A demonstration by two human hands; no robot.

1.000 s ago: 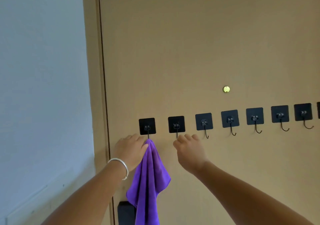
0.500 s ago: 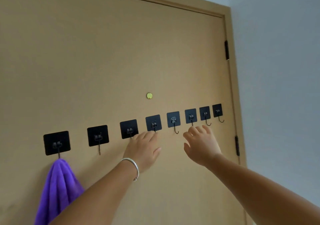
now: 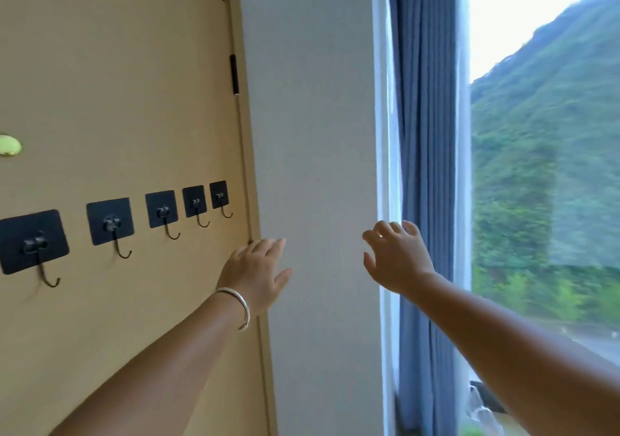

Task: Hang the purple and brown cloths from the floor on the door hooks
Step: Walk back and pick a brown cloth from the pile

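Cloths are out of view: neither the purple nor the brown one shows anywhere, so I cannot tell where they lie now. My left hand (image 3: 256, 273) is spread and holds nothing, fingers loosely straight, hovering over the door's (image 3: 134, 83) right edge, a silver bangle (image 3: 239, 305) on the wrist. My right hand (image 3: 396, 258) is spread too, fingers slightly bent, holding nothing, raised in front of the white wall (image 3: 312, 133) and the blue curtain (image 3: 426, 117).

Out from the left hand, 5 black hooks (image 3: 114, 224) run leftward along the door, all bare. A brass peephole (image 3: 8, 144) sits at the far left edge. Beyond the curtain, a window (image 3: 543, 167) looks onto a green hillside.

I judge the step in hand to be fetching a cloth from the floor. To do it well, I would look down and find the cloth first, pinch it near a corner or loop so a small bunch sticks up, then carry it to a bare hook and seat the fabric fully inside the curl.

No brand, label or writing can be read.
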